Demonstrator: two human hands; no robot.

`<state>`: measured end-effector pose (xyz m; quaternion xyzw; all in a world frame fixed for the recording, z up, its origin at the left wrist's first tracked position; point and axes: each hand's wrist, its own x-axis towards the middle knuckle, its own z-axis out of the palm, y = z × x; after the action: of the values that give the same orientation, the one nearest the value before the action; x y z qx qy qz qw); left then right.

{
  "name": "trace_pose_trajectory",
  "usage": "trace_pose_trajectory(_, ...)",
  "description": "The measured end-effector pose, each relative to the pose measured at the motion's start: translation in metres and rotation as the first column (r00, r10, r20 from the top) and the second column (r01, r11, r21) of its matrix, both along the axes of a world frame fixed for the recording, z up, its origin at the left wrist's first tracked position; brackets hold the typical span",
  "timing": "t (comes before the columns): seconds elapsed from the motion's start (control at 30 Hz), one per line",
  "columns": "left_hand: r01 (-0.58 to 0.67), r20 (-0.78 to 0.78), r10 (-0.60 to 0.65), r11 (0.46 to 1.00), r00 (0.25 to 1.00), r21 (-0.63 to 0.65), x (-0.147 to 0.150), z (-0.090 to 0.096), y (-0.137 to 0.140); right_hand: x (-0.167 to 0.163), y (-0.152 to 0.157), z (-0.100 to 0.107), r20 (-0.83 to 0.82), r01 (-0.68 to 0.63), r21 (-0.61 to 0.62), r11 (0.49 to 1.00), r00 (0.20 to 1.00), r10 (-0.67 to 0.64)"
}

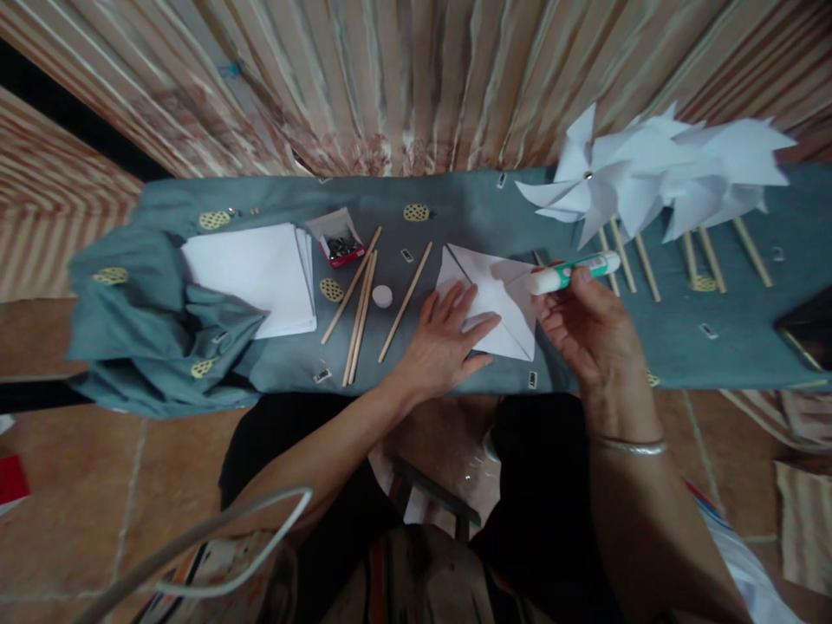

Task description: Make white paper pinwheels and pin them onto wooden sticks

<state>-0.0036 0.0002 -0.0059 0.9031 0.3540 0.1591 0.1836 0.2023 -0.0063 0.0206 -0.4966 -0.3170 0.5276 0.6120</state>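
Observation:
My left hand (447, 338) lies with fingers spread on a square of white paper (497, 325) that has slits running in from its corners. In my right hand (588, 325) is a white and green glue stick (572, 272), gripped between thumb and fingers above the paper's right edge. A small round white cap (382, 296) rests on the cloth to the left of my left hand. Between that cap and the hand lies a thin wooden stick (406, 302).
More wooden sticks (359, 316) lie left of the cap. Near them are a small red box (342, 247) of metal pins and a stack of white paper (253, 273). White paper pinwheels (650, 173) on sticks lie at the right. A dark phone-like object (809, 329) sits at the far right.

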Motion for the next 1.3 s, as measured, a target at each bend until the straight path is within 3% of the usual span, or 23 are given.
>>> trace_pose_trajectory(0.13,-0.008,0.047,0.005,0.998,0.999,0.068,-0.016,0.012,0.009,0.006,0.000,0.001,-0.140,0.016,-0.031,0.999,0.990,-0.020)
trace_pose_trajectory(0.3,-0.246,0.006,0.247,0.965,0.969,0.091,-0.059,0.029,0.026,0.010,-0.002,0.005,-0.239,0.038,-0.046,0.998,0.970,-0.048)
trace_pose_trajectory(0.37,-0.305,-0.032,0.309,0.947,0.950,0.099,-0.075,0.031,0.030,0.012,-0.004,0.006,-0.267,0.038,-0.055,0.998,0.962,-0.051)
trace_pose_trajectory(0.5,-0.302,-0.084,0.309,0.950,0.947,0.085,-0.093,0.027,0.031,0.014,-0.006,0.005,-0.303,0.043,-0.064,0.997,0.951,-0.060)
trace_pose_trajectory(0.67,-0.398,0.001,0.398,0.917,0.917,-0.017,-0.094,0.025,0.029,0.005,-0.007,0.003,-0.328,0.006,-0.066,0.998,0.944,-0.027)
trace_pose_trajectory(0.77,-0.443,0.240,0.500,0.859,0.832,-0.256,-0.087,0.026,0.028,-0.012,-0.010,0.004,-0.339,-0.046,-0.100,0.994,0.941,0.009)
trace_pose_trajectory(0.87,-0.281,0.464,0.638,0.727,0.615,-0.627,-0.073,0.025,0.022,-0.031,-0.012,0.006,-0.345,-0.090,-0.149,0.985,0.938,0.034)
trace_pose_trajectory(0.93,-0.101,0.497,0.715,0.614,0.491,-0.783,-0.062,0.026,0.017,-0.041,-0.013,0.006,-0.335,-0.122,-0.157,0.980,0.940,0.063)
trace_pose_trajectory(1.03,0.176,0.470,0.799,0.436,0.377,-0.883,-0.048,0.028,0.009,-0.051,-0.012,0.004,-0.325,-0.152,-0.149,0.977,0.941,0.097)
trace_pose_trajectory(1.1,0.289,0.443,0.828,0.355,0.345,-0.889,-0.043,0.029,0.007,-0.054,-0.010,0.002,-0.332,-0.156,-0.159,0.975,0.938,0.096)
trace_pose_trajectory(1.17,0.341,0.429,0.842,0.319,0.326,-0.884,-0.040,0.030,0.007,-0.056,-0.008,0.000,-0.338,-0.156,-0.165,0.974,0.937,0.092)
trace_pose_trajectory(1.3,0.362,0.420,0.853,0.303,0.308,-0.881,-0.040,0.030,0.009,-0.059,-0.006,-0.004,-0.343,-0.156,-0.153,0.976,0.935,0.095)
